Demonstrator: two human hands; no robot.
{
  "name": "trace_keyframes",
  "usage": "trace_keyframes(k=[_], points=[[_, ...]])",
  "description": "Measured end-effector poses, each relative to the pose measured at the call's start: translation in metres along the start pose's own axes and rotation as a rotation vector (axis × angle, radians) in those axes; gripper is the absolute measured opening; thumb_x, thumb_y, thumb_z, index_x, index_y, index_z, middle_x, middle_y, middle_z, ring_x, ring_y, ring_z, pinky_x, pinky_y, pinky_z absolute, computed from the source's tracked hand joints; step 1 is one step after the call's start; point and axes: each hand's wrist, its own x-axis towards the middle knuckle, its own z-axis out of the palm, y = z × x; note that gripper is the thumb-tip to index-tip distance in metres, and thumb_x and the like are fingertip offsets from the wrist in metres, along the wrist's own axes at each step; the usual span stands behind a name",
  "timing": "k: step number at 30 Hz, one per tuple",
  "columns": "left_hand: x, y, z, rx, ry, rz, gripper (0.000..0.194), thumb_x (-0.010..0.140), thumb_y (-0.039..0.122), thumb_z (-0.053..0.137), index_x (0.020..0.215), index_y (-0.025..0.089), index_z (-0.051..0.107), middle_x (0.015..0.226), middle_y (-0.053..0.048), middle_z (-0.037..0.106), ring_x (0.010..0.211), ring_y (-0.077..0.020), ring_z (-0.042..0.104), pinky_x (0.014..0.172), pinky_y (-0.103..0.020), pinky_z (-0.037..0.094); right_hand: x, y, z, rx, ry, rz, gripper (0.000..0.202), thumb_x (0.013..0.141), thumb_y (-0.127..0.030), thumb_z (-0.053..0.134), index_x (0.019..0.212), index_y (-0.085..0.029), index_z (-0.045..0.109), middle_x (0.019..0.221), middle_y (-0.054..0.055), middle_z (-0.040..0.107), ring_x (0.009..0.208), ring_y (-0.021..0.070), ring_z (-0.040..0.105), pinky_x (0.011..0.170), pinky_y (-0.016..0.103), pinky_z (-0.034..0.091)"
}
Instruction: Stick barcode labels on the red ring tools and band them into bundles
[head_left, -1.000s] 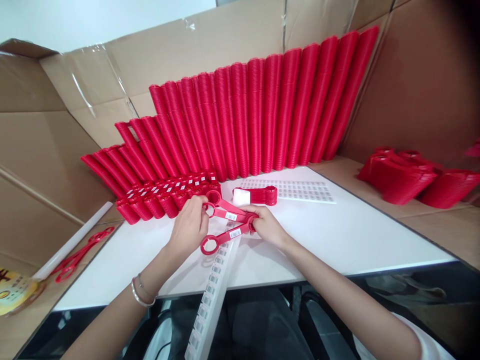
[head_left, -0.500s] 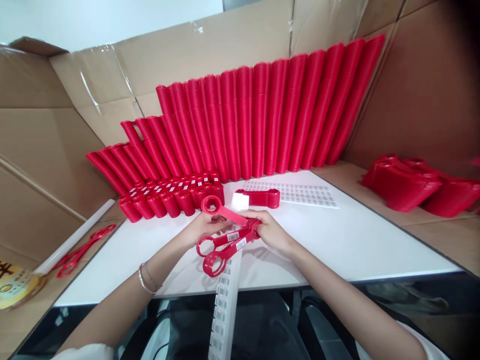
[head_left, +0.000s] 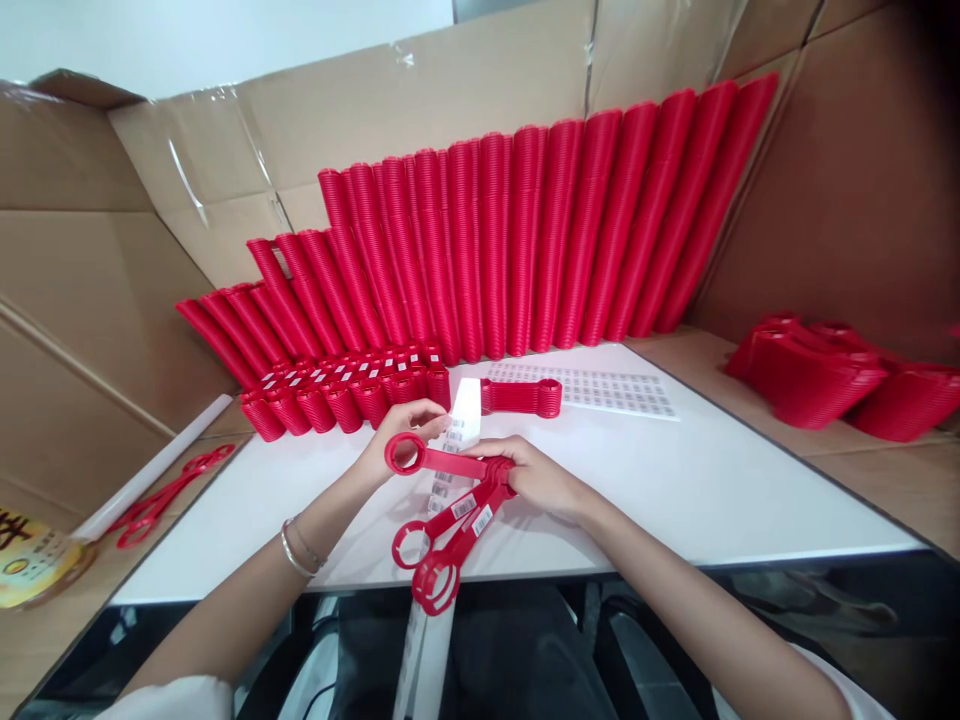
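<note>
In my right hand [head_left: 544,478] is a fan of red plastic ring-ended wrenches [head_left: 480,505], gripped where their far ends overlap. Two show white barcode labels on their handles; the uppermost one shows a bare handle. A long white strip of barcode labels [head_left: 466,410] runs beneath them and over the table's front edge. The thumb and fingertips of my left hand [head_left: 405,432] are closed at the strip's left edge, near its top. Whether a single label is between them is too small to tell. Right behind the strip lies a neat stack of red wrenches [head_left: 521,397].
Tall red stacks [head_left: 517,240] lean against the cardboard wall [head_left: 420,90]. Labelled bundles [head_left: 349,400] sit at the table's left rear, a label sheet [head_left: 615,390] at the right rear. More red stacks [head_left: 810,375] lie right; loose red pieces [head_left: 172,490] and a white roll [head_left: 154,470] left.
My left hand has moved left and up from behind the wrenches to the strip's edge. The fanned wrenches have swung lower towards me, and the strip's upper end shows more.
</note>
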Motion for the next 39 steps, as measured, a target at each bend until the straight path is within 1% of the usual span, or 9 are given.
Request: trace_keyframes(k=[7, 10, 12, 14, 16, 20, 29, 35, 39], points=[[0.004, 0.021, -0.028, 0.099, -0.093, -0.052, 0.027, 0.076, 0.038, 0.064, 0.076, 0.012, 0.062, 0.061, 0.001, 0.051, 0.051, -0.0112, 0.041, 0.045, -0.020, 0.029, 0.002, 0.005, -0.001, -0.064, 0.015, -0.003, 0.065, 0.048, -0.006, 0.027, 0.097, -0.012, 0.068, 0.095, 0.004, 0.066, 0.084, 0.0159, 0.060, 0.069, 0.022, 0.044], [-0.002, 0.040, -0.040, 0.129, -0.079, -0.059, 0.026, 0.078, 0.038, 0.062, 0.078, 0.012, 0.062, 0.054, 0.004, 0.044, 0.046, -0.0093, 0.033, 0.042, -0.019, 0.023, 0.004, 0.009, -0.002, -0.102, 0.085, 0.017, 0.062, 0.048, -0.006, 0.026, 0.094, -0.009, 0.068, 0.082, 0.004, 0.066, 0.071, 0.0137, 0.058, 0.061, 0.020, 0.043], [-0.012, 0.053, -0.036, 0.164, -0.075, -0.048, 0.024, 0.079, 0.036, 0.062, 0.078, 0.012, 0.062, 0.054, 0.004, 0.042, 0.047, -0.0091, 0.032, 0.042, -0.019, 0.021, 0.005, 0.011, -0.002, -0.118, 0.117, 0.028, 0.060, 0.049, -0.006, 0.026, 0.091, -0.008, 0.068, 0.073, 0.004, 0.064, 0.058, 0.0114, 0.054, 0.052, 0.019, 0.040], [-0.023, 0.060, -0.023, 0.226, -0.183, -0.044, 0.023, 0.081, 0.034, 0.058, 0.077, 0.012, 0.061, 0.054, 0.005, 0.039, 0.048, -0.0096, 0.032, 0.044, -0.019, 0.022, 0.005, 0.012, -0.001, -0.126, 0.131, 0.028, 0.056, 0.050, -0.006, 0.027, 0.088, -0.007, 0.068, 0.068, 0.003, 0.062, 0.052, 0.0099, 0.049, 0.047, 0.018, 0.037], [-0.030, 0.058, -0.007, 0.262, -0.196, -0.051, 0.023, 0.083, 0.033, 0.053, 0.075, 0.012, 0.059, 0.051, 0.007, 0.030, 0.046, -0.0090, 0.027, 0.043, -0.020, 0.019, 0.005, 0.012, -0.001, -0.134, 0.138, 0.019, 0.052, 0.051, -0.006, 0.028, 0.086, -0.007, 0.067, 0.067, 0.003, 0.061, 0.051, 0.0094, 0.047, 0.046, 0.018, 0.035], [-0.026, 0.041, 0.010, 0.276, -0.191, -0.089, 0.024, 0.082, 0.034, 0.050, 0.073, 0.012, 0.055, 0.050, 0.006, 0.033, 0.044, -0.0090, 0.027, 0.041, -0.020, 0.017, 0.005, 0.013, 0.000, -0.155, 0.141, 0.004, 0.050, 0.052, -0.006, 0.029, 0.085, -0.008, 0.067, 0.066, 0.003, 0.060, 0.051, 0.0095, 0.047, 0.047, 0.019, 0.037], [-0.021, 0.034, 0.006, 0.282, -0.183, -0.109, 0.025, 0.080, 0.035, 0.050, 0.073, 0.012, 0.056, 0.052, 0.005, 0.039, 0.044, -0.0090, 0.030, 0.040, -0.019, 0.019, 0.006, 0.015, -0.001, -0.167, 0.162, -0.034, 0.043, 0.053, -0.005, 0.029, 0.076, -0.011, 0.065, 0.057, 0.000, 0.054, 0.062, 0.0128, 0.053, 0.057, 0.020, 0.041], [-0.018, 0.030, 0.005, 0.283, -0.175, -0.111, 0.028, 0.079, 0.038, 0.049, 0.075, 0.011, 0.056, 0.053, 0.003, 0.042, 0.044, -0.0094, 0.032, 0.040, -0.018, 0.021, 0.006, 0.013, -0.002, -0.172, 0.146, -0.059, 0.046, 0.052, -0.006, 0.029, 0.080, -0.010, 0.066, 0.068, 0.002, 0.059, 0.058, 0.0110, 0.051, 0.052, 0.019, 0.038], [-0.016, 0.028, 0.005, 0.301, -0.177, -0.100, 0.028, 0.080, 0.038, 0.049, 0.074, 0.012, 0.056, 0.054, 0.003, 0.043, 0.045, -0.0096, 0.034, 0.041, -0.018, 0.022, 0.006, 0.014, -0.002, -0.177, 0.143, -0.070, 0.044, 0.052, -0.006, 0.029, 0.076, -0.010, 0.065, 0.063, 0.001, 0.056, 0.062, 0.0126, 0.053, 0.056, 0.020, 0.040]])
